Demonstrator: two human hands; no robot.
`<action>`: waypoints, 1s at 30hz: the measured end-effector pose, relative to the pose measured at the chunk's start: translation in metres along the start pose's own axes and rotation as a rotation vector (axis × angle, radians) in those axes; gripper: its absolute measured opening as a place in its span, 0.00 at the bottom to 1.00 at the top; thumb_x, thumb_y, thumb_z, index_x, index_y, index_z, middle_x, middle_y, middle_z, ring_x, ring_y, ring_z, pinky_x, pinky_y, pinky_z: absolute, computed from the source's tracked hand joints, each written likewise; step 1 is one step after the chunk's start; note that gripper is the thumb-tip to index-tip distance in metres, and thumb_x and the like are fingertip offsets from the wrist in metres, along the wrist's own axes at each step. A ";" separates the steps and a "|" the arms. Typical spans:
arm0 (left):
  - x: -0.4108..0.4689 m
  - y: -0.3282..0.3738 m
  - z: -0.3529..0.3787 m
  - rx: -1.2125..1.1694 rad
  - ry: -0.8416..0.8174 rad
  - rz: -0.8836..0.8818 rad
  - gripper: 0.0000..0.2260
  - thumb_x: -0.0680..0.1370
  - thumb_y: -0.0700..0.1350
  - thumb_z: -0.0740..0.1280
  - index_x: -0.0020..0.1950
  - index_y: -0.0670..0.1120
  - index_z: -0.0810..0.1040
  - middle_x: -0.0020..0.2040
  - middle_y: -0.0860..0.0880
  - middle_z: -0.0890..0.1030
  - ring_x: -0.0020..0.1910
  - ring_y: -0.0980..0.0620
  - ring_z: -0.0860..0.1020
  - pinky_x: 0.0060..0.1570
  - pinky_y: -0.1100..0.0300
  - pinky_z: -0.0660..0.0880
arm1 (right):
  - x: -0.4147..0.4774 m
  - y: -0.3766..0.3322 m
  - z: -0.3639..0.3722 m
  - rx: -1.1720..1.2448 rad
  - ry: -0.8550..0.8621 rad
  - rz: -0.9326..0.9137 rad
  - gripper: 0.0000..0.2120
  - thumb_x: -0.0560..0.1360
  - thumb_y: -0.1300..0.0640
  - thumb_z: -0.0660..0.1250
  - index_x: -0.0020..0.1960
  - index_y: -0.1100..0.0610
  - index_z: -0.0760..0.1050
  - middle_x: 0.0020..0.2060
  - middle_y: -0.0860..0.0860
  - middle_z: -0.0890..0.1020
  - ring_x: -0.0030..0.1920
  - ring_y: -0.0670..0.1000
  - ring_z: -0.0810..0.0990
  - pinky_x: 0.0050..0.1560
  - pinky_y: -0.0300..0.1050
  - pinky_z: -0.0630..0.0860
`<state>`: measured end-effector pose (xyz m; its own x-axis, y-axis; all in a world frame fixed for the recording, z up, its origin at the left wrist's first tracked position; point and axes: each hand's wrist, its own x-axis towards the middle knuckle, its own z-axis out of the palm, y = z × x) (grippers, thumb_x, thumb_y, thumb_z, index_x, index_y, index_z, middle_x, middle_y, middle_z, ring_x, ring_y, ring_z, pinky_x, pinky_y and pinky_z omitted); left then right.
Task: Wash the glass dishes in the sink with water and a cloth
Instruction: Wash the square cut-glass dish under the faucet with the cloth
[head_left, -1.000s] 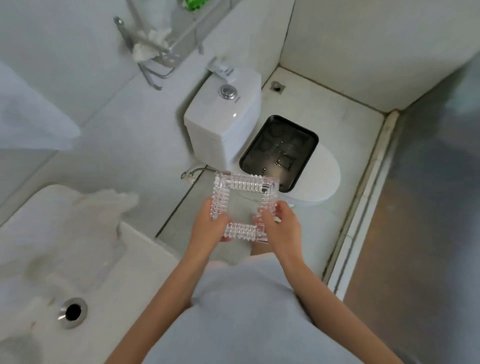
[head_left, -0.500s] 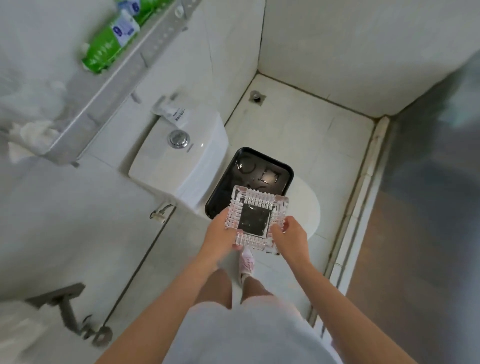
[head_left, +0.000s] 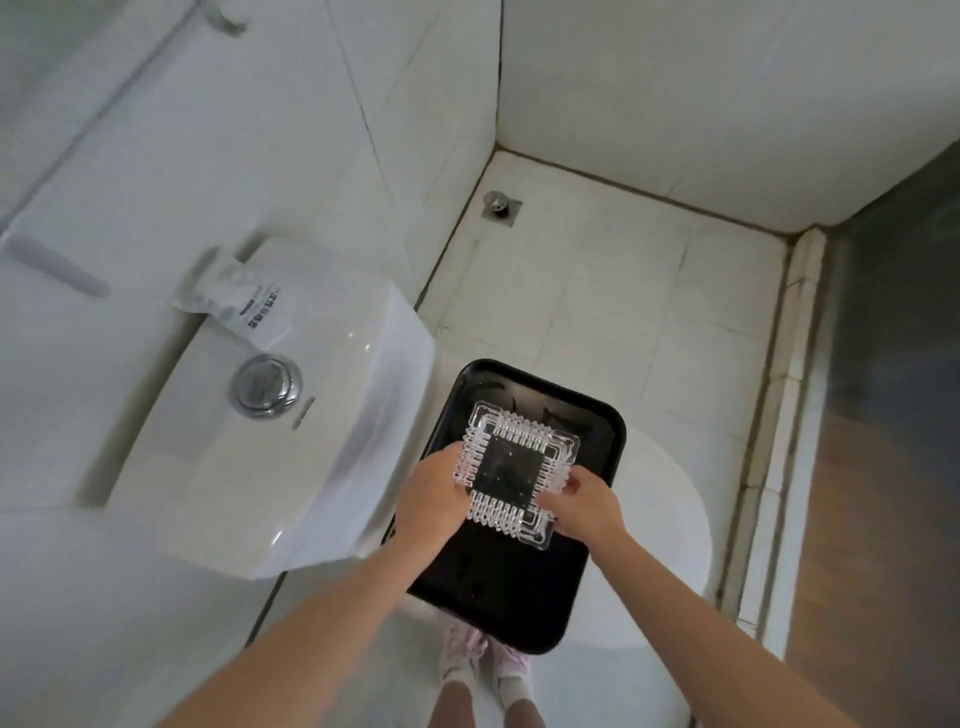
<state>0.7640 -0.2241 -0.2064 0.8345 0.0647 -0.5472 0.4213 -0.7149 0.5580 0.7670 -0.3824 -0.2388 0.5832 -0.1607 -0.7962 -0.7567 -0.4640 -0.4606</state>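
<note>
Since the earlier frames, both hands have carried the glass dish (head_left: 517, 480) away from the sink side and over the black tray (head_left: 519, 587); the sink has left the view.

Head view: the left hand (head_left: 434, 501) holds the dish's left edge, its grip closed on the ribbed rim. The right hand (head_left: 584, 506) holds the right edge the same way. The dish is square and clear, and sits low over the tray's middle; contact with the tray cannot be told. The tray lies on the closed toilet lid (head_left: 670, 540), its far end near the cistern (head_left: 291, 431). Bare tray surface remains in front of the dish, and open floor (head_left: 623, 291) lies beyond. A plastic packet (head_left: 241, 304) on the cistern carries print too small to read.
</note>
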 end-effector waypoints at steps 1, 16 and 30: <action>0.017 -0.007 0.007 0.011 0.007 0.012 0.09 0.79 0.40 0.59 0.54 0.43 0.78 0.49 0.47 0.82 0.45 0.51 0.78 0.36 0.68 0.68 | 0.018 -0.001 0.003 -0.002 0.006 -0.001 0.08 0.69 0.60 0.70 0.48 0.56 0.74 0.43 0.51 0.81 0.46 0.53 0.81 0.52 0.53 0.79; 0.142 -0.050 0.051 0.236 0.169 0.014 0.11 0.76 0.36 0.61 0.56 0.44 0.77 0.49 0.46 0.74 0.45 0.50 0.72 0.37 0.59 0.66 | 0.156 -0.009 0.043 -0.122 0.065 -0.008 0.08 0.71 0.56 0.66 0.50 0.56 0.78 0.48 0.52 0.82 0.45 0.52 0.81 0.46 0.42 0.78; 0.158 -0.074 0.059 0.212 0.255 0.032 0.11 0.76 0.34 0.64 0.58 0.40 0.72 0.57 0.43 0.73 0.52 0.45 0.73 0.43 0.58 0.67 | 0.166 -0.017 0.054 -0.176 0.092 -0.065 0.14 0.72 0.57 0.67 0.56 0.58 0.73 0.47 0.51 0.78 0.47 0.52 0.79 0.42 0.41 0.74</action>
<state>0.8442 -0.2019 -0.3708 0.9194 0.1929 -0.3428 0.3326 -0.8464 0.4160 0.8603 -0.3539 -0.3843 0.6598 -0.2004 -0.7242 -0.6577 -0.6201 -0.4277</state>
